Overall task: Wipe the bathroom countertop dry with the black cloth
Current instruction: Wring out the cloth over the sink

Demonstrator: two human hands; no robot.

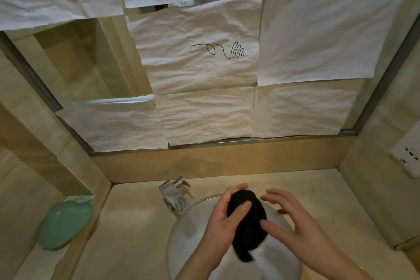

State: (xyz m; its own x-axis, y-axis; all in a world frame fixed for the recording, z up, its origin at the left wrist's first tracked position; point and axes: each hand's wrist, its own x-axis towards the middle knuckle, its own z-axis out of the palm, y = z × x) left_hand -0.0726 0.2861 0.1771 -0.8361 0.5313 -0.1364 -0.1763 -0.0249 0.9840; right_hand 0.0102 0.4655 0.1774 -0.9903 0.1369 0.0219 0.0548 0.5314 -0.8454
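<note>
Head view: 1 black cloth (247,220), bunched into a long roll, long axis running from far end near the tap side down toward the person, lower end tapering to a tail pointing down-left. It's held in the air over the sink (188,232), not touching the worktop (136,223).

2 hands. Left hand (223,213) grips the cloth from its left side, fingers curled over the top end, thumb pressed across the front. Right hand (286,216) is just right of the cloth, fingers spread and fairly straight, thumb tip touching the cloth's right side; not gripping.

1 tap (175,195) sits up-left of the left hand. 1 green dish (64,223) is well left on a ledge. 1 wall socket (406,154) far right.
</note>
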